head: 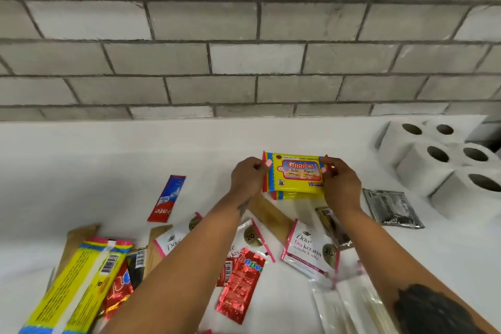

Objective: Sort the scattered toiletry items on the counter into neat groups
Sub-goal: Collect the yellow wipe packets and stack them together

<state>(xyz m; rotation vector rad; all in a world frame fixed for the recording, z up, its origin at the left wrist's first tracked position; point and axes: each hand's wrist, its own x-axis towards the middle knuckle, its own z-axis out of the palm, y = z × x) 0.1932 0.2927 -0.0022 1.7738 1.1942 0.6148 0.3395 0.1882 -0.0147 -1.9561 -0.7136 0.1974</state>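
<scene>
A yellow pack of baby wipes [295,175] sits on top of another like it at the middle of the white counter [108,160]. My left hand [248,177] pinches its left edge and my right hand [340,184] pinches its right edge. Another yellow wipes pack [76,287] lies face down at the lower left. White shampoo sachets [309,248] lie between and under my forearms. Red sachets [240,283] lie near the front. A red and blue toothpaste sachet [166,198] lies alone to the left. A silver sachet [391,207] lies at the right.
Several toilet paper rolls [444,163] stand grouped at the back right against the grey tiled wall [244,35]. Wooden sticks in paper sleeves [271,215] lie under my arms. Clear plastic packets [349,306] lie at the lower right.
</scene>
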